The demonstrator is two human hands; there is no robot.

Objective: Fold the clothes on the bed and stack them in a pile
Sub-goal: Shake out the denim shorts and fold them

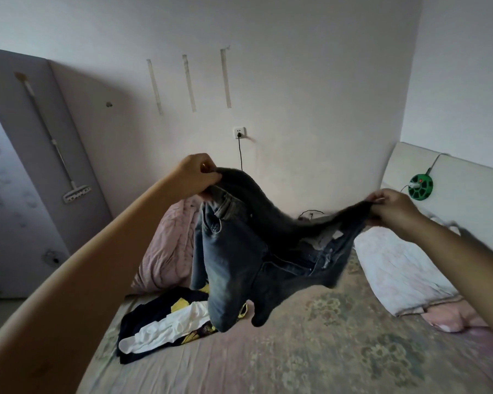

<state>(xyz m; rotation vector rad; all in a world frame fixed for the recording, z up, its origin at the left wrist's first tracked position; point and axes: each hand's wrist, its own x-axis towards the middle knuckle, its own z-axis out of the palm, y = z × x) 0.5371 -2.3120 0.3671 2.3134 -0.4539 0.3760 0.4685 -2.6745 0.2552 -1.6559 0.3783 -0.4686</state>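
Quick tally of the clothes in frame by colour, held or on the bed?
Grey-blue: 1, the jeans, held up by the left hand and right hand.
White: 1, garment on the bed.
Dark navy with yellow: 1, garment under it.
Total: 3

Past my left grip a wall socket (239, 132) with a black cord; beyond my right, a green reel (420, 187); below it, a pillow (396, 268).

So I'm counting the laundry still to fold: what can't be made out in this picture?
- Head view: the jeans hang over the heap of clothes, hiding its far side, so no count.
- Jeans' legs: bunched; right side motion-blurred.
- Right hand: blurred fingers.
- Left hand: fingertips buried in denim.
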